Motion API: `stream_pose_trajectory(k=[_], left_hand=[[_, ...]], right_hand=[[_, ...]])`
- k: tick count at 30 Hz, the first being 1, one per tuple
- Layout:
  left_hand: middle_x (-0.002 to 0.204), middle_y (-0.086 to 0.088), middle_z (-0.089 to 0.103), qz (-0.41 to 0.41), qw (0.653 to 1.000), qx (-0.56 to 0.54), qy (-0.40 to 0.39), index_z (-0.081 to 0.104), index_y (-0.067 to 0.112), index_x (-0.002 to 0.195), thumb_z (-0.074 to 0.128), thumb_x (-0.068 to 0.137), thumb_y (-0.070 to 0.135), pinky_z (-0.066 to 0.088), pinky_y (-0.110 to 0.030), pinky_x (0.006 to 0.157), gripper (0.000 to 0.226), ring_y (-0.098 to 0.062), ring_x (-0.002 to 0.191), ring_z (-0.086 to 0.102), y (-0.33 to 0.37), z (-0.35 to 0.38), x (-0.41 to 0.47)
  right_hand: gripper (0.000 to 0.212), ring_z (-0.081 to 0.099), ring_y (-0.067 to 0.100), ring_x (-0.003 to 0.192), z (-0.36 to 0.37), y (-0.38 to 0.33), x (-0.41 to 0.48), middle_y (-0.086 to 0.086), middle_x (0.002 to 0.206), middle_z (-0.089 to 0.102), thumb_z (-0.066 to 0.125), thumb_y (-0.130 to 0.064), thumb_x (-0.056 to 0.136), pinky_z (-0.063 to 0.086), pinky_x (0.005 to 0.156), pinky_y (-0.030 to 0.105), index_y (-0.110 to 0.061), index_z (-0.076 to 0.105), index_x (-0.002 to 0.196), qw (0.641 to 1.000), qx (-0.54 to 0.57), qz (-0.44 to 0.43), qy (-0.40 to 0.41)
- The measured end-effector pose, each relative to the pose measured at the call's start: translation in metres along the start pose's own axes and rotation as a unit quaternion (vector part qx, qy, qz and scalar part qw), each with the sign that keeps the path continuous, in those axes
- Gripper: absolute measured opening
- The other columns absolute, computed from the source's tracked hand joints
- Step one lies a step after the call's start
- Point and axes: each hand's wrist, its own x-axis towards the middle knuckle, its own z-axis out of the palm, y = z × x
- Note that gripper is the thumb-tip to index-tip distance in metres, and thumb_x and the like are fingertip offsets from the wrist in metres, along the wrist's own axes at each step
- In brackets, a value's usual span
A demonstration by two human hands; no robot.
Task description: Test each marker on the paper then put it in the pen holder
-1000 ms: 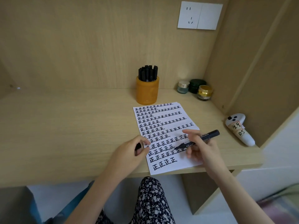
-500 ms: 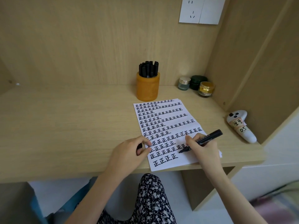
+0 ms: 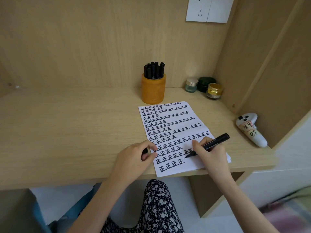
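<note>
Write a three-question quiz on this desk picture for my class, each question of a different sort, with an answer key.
1. True or false: the marker in the right hand has its tip down at the paper.
2. Multiple choice: where does the pen holder stand? A) beyond the far edge of the paper B) on the paper C) beside the white controller
3. Fill in: the left hand pinches a small black ____ at the paper's left edge.

Key
1. True.
2. A; it is orange and already holds a bunch of black markers.
3. Cap, most likely the marker's own, though little of it shows.
</note>
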Motion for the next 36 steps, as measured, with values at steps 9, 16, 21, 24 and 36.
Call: stream_pose_trajectory(k=[9, 16, 21, 24, 36], left_hand=[[0.054, 0.008, 0.044, 0.003, 1.000, 0.003, -0.002, 0.058, 0.039, 0.095, 0.057, 0.087, 0.039, 0.034, -0.015, 0.050, 0.008, -0.007, 0.049, 0.042, -0.0006, -0.0001, 0.0003], [0.052, 0.008, 0.043, 0.005, 1.000, 0.005, 0.003, 0.058, 0.037, 0.094, 0.058, 0.086, 0.038, 0.035, -0.015, 0.050, 0.008, -0.008, 0.050, 0.043, -0.0011, 0.0006, 0.0007], [0.053, 0.008, 0.043, 0.002, 1.000, 0.001, 0.000, 0.058, 0.038, 0.095, 0.058, 0.087, 0.038, 0.037, -0.017, 0.051, 0.008, -0.008, 0.050, 0.043, -0.0009, 0.0000, 0.0007], [0.053, 0.008, 0.043, 0.003, 1.000, 0.000, 0.000, 0.058, 0.037, 0.095, 0.058, 0.087, 0.038, 0.038, -0.018, 0.053, 0.008, -0.008, 0.050, 0.043, -0.0002, 0.0000, 0.0007], [0.053, 0.007, 0.043, 0.001, 1.000, -0.001, 0.000, 0.057, 0.038, 0.094, 0.057, 0.086, 0.040, 0.039, -0.020, 0.054, 0.008, -0.008, 0.051, 0.043, -0.0008, 0.0001, 0.0003]], right_hand=[[0.038, 0.035, 0.003, 0.047, -0.0014, 0.0013, -0.0001, -0.011, 0.045, 0.040, 0.064, -0.007, 0.086, 0.029, 0.047, 0.012, -0.008, 0.047, 0.052, 1.000, 0.021, -0.003, 0.014], [0.034, 0.037, 0.004, 0.048, -0.0005, -0.0006, -0.0006, 0.004, 0.053, 0.048, 0.063, -0.003, 0.085, 0.031, 0.048, 0.012, -0.004, 0.048, 0.054, 1.000, 0.012, -0.004, -0.004], [0.028, 0.038, 0.006, 0.048, -0.0014, -0.0022, 0.0001, 0.010, 0.054, 0.053, 0.061, 0.002, 0.082, 0.030, 0.046, 0.013, 0.008, 0.047, 0.058, 1.000, 0.008, 0.006, -0.012], [0.029, 0.038, 0.008, 0.051, -0.0021, -0.0020, -0.0001, 0.011, 0.056, 0.050, 0.060, 0.001, 0.083, 0.030, 0.047, 0.013, 0.010, 0.047, 0.059, 1.000, 0.014, 0.003, -0.008], [0.031, 0.034, 0.005, 0.050, -0.0018, -0.0010, 0.0003, 0.011, 0.058, 0.043, 0.060, -0.002, 0.085, 0.029, 0.047, 0.013, 0.007, 0.046, 0.059, 1.000, -0.001, -0.001, 0.005]])
